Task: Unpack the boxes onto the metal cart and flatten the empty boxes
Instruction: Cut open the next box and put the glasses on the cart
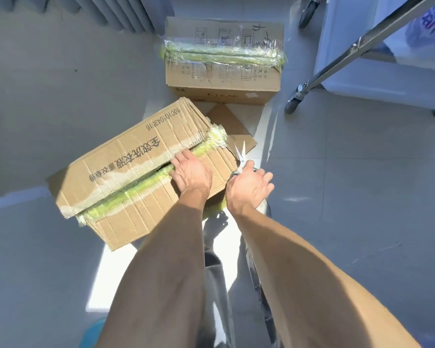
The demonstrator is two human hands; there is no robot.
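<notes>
A cardboard box [126,182] with black printed characters lies on the floor in front of me, its top seam covered in yellow-green tape and split open along the middle. My left hand [190,170] rests on the near flap, its fingertips curled into the split seam. My right hand [249,187] grips a pair of scissors [240,156], blades parted and pointing up beside the box's right corner. A second taped box [224,69] stands farther back, still sealed. The metal cart [342,64] shows at the upper right.
A flat piece of cardboard [229,126] lies on the floor between the two boxes. The cart's caster wheels [293,105] stand close to the right of the far box. A white and purple bag [430,26] sits on the cart. A grey radiator [111,11] runs along the top left.
</notes>
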